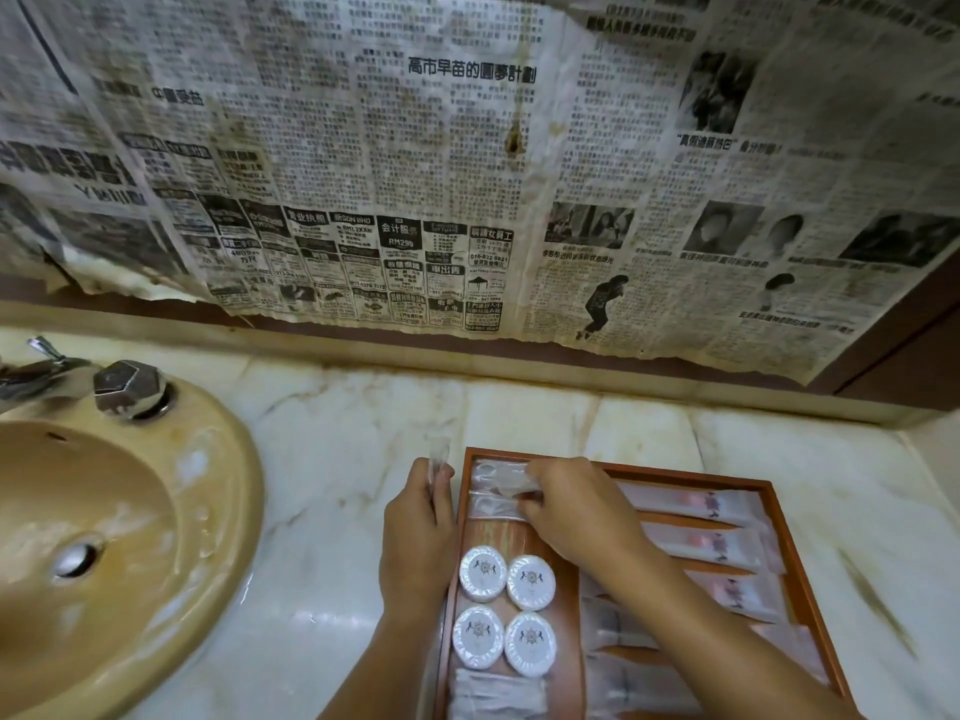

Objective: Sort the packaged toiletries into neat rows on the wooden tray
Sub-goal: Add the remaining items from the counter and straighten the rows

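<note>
A wooden tray lies on the marble counter at lower right. Several round white soap packs sit in two rows at its left side. Long clear sachets lie in rows on its right side. Two small clear packets lie at the tray's far left corner. My right hand reaches over the tray and pinches the upper small packet. My left hand is just outside the tray's left rim and grips another clear packet that sticks up above it.
A beige sink with a metal tap fills the left side. Marble counter runs between sink and tray. Old newspaper covers the wall behind. More clear packets lie at the tray's near end.
</note>
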A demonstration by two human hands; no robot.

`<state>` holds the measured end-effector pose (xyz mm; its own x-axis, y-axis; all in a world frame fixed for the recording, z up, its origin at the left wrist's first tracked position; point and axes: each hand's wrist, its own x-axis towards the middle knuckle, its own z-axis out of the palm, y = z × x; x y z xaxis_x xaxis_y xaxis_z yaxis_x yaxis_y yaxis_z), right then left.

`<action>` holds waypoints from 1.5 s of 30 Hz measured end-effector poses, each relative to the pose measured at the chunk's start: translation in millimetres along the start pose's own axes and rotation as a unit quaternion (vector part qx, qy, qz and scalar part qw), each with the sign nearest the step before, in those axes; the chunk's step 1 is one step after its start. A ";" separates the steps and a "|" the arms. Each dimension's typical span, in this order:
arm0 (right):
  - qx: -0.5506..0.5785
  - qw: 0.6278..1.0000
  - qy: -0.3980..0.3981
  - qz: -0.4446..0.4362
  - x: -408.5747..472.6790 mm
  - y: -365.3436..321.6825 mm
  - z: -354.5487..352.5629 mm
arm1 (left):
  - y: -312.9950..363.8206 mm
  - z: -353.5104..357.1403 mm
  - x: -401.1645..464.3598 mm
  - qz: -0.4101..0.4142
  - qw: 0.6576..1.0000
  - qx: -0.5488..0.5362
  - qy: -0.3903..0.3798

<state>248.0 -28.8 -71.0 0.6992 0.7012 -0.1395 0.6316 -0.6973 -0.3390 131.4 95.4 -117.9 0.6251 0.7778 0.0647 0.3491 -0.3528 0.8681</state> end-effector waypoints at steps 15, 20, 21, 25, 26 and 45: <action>0.161 0.986 -0.031 0.038 -5.8 -8.3 -20.4 | 0.8 -2.4 -0.3 -0.004 1.000 0.004 -0.021; 0.153 0.986 -0.057 0.040 -3.1 -13.0 -20.9 | -0.1 -3.1 -0.7 -0.009 1.000 0.004 -0.029; 0.148 0.986 -0.057 0.041 -2.2 -13.7 -19.6 | -0.2 -3.1 -0.6 -0.010 0.999 0.006 -0.031; 0.120 0.991 -0.045 0.033 2.3 -19.1 -10.8 | -1.1 -3.1 0.6 -0.012 0.999 0.006 -0.030; 0.116 0.992 -0.039 0.031 3.1 -20.2 -8.9 | -0.6 -2.7 0.5 -0.011 0.999 0.006 -0.031; 0.098 0.995 0.006 0.013 3.9 -23.5 5.1 | -3.1 -2.1 1.2 -0.017 0.999 0.005 -0.035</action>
<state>234.2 -8.9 -68.3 0.7195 0.6801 -0.1405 0.5358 -0.6723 -0.5108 129.6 98.5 -119.4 0.6609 0.7505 0.0008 0.3765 -0.3325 0.8647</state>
